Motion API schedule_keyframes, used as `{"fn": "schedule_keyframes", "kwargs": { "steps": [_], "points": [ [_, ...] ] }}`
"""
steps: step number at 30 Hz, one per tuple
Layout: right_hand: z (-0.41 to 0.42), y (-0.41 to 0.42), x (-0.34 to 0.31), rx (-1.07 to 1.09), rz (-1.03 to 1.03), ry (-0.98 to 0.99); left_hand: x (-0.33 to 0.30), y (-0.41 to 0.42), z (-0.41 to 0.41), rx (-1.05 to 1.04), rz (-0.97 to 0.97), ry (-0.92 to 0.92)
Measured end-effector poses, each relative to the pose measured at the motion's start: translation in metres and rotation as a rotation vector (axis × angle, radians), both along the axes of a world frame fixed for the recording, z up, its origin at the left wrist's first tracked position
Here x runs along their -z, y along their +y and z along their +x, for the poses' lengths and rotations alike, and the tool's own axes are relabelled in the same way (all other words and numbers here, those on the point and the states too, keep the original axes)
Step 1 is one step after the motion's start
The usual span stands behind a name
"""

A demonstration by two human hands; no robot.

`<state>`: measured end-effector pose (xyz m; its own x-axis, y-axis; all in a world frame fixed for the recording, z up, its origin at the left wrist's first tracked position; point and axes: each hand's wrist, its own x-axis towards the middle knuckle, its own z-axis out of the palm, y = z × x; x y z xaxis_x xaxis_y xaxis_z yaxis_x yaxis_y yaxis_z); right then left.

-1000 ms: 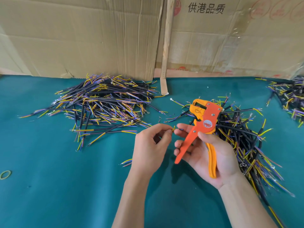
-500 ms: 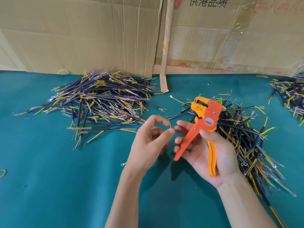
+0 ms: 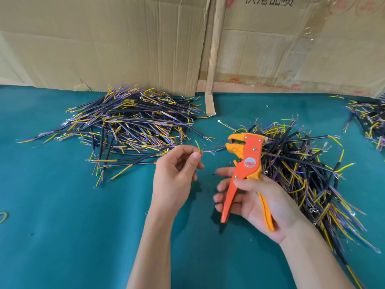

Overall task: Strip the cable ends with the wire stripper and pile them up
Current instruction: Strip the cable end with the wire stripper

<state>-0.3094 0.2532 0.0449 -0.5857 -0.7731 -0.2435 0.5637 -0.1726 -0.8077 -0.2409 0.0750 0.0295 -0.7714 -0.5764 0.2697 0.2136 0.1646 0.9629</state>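
Note:
My right hand (image 3: 260,201) grips the orange and yellow wire stripper (image 3: 244,163) by its handles, jaws pointing left and slightly apart. My left hand (image 3: 177,172) pinches the end of a cable (image 3: 199,149) between thumb and forefinger, its yellow-green wire sticking up and a bare strand reaching toward the stripper's jaws. A gap separates the wire ends from the jaws. A big pile of black cables with yellow, blue and purple ends (image 3: 129,126) lies at the left. Behind my right hand lies a second pile (image 3: 308,170).
The table has a teal cloth (image 3: 62,226). Cardboard sheets (image 3: 104,42) and a wooden strip (image 3: 212,55) stand along the back edge. A third cable pile (image 3: 368,119) sits at the far right, and a green rubber band (image 3: 3,216) at the left edge.
My left hand has moved up and left, away from my right hand's fingers. The stripper has tilted, so its jaws now face the wire end that my left hand holds.

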Motion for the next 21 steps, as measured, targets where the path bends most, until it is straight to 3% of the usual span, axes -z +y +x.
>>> {"fn": "schedule_keyframes", "kwargs": {
  "steps": [8,21],
  "points": [
    [0.014,-0.007,-0.004,-0.21,0.095,0.041,0.0,-0.002,-0.002,-0.144,-0.085,-0.008],
    [0.019,-0.013,-0.004,-0.163,0.072,0.102,-0.001,0.0,-0.001,-0.137,-0.165,-0.046]
  ]
}}
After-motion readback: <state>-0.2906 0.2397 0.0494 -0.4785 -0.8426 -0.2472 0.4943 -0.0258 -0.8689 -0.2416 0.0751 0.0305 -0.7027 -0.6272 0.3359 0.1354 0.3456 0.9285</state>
